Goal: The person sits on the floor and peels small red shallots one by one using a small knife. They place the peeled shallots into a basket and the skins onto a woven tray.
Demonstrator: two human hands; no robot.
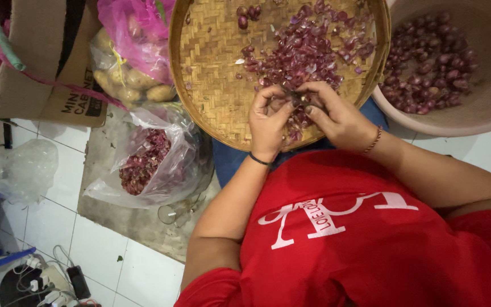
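Head view, looking straight down at a person in a red shirt.

Both hands meet over the near rim of a round woven bamboo tray [211, 68] resting on the lap. Left hand [268, 122], black band on the wrist, has its fingers curled narrow around a small shallot [294, 100], pinched at the fingertips. Right hand [336, 116], beaded bracelet on the wrist, is closed on the same shallot from the other side, thumb and forefinger touching it. Can't tell if a blade is in either hand; too small and covered by fingers.

On the tray: a spread of purple shallot skins [308, 51] across the middle and far half, running right up to the hands. A few whole shallots sit apart near the far edge.

Right of the tray, touching its rim: a large beige plastic basin [484, 113] with a pile of unpeeled shallots [427, 62] in it.

Left of the tray, on the floor: a clear plastic bag [154, 159] holding reddish peels, open at the top. Beyond it a bag of potatoes [126, 82], a pink plastic bag [134, 31] on top of that, and a cardboard box [46, 62]. Power strip and cables [52, 278] at the bottom left on white floor tiles.
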